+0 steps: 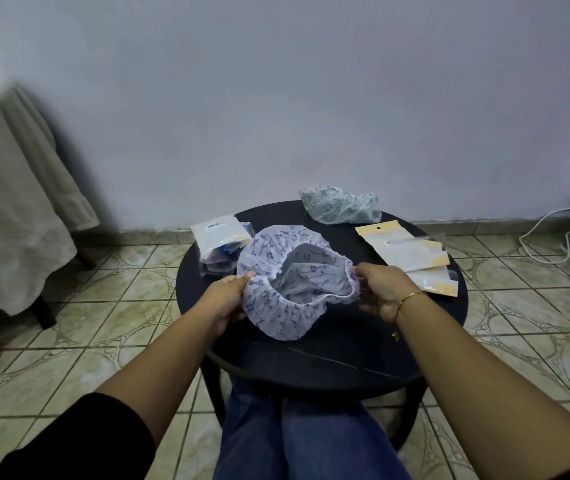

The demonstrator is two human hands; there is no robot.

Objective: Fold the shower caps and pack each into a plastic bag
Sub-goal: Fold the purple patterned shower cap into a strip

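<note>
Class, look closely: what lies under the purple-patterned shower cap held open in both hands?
Under the purple-patterned shower cap only the dark round table shows; whatever the cap covers cannot be seen.

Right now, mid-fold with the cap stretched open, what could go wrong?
1. Both the left hand and right hand only pinch the purple-print shower cap by its elastic rim; a slip may snap it shut.
2. The packed bags overhang the round black table edge; a brush could knock them off.
</note>
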